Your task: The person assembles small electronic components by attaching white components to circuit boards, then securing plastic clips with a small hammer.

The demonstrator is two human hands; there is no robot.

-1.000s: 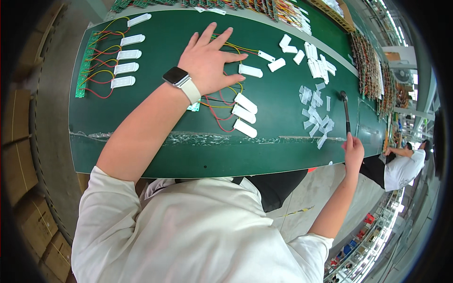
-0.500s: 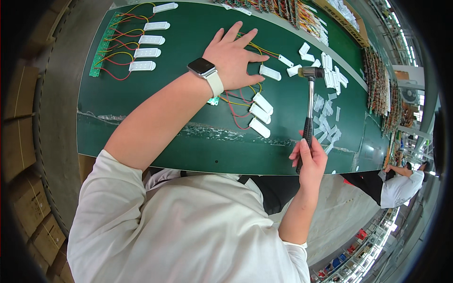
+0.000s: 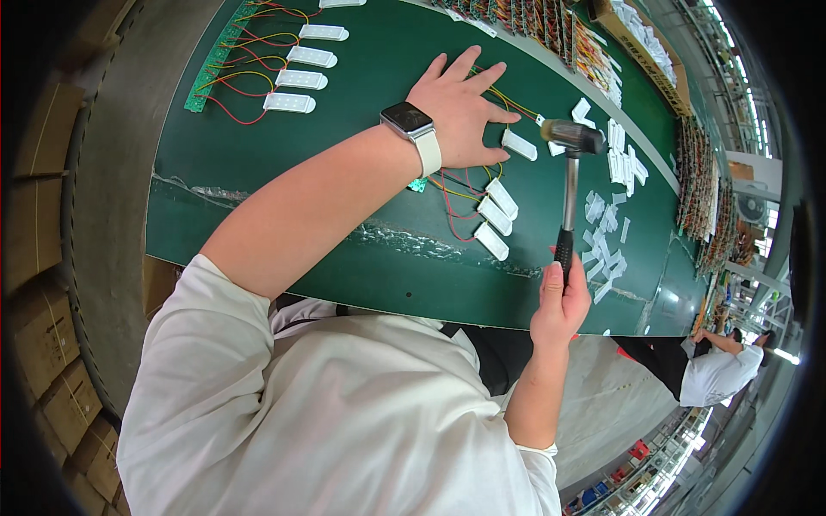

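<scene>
My left hand point(image 3: 460, 112) lies flat with spread fingers over a green circuit board point(image 3: 417, 184), which it mostly hides, and over wires. Close to its thumb is a white oblong lamp module point(image 3: 519, 144). Three more white modules, wired in red and yellow, lie in a fan below the hand; the middle one point(image 3: 493, 217) sits between the others. In my right hand point(image 3: 559, 303) is a mallet point(image 3: 571, 193) with a metal shaft, gripped by its black handle. Its head is up above the table, partly covering a white piece behind it.
At the left, a long green board point(image 3: 206, 82) has several wired white modules beside it. Loose white pieces point(image 3: 616, 155) and clear plastic strips point(image 3: 607, 245) lie on the right. Stacked boards and a carton point(image 3: 641, 43) stand farther back. Another person point(image 3: 723, 370) sits at the right.
The view has shifted a little. The mallet head looks larger, raised off the table and shifted left over it. My left hand stays spread in the same place among the modules.
</scene>
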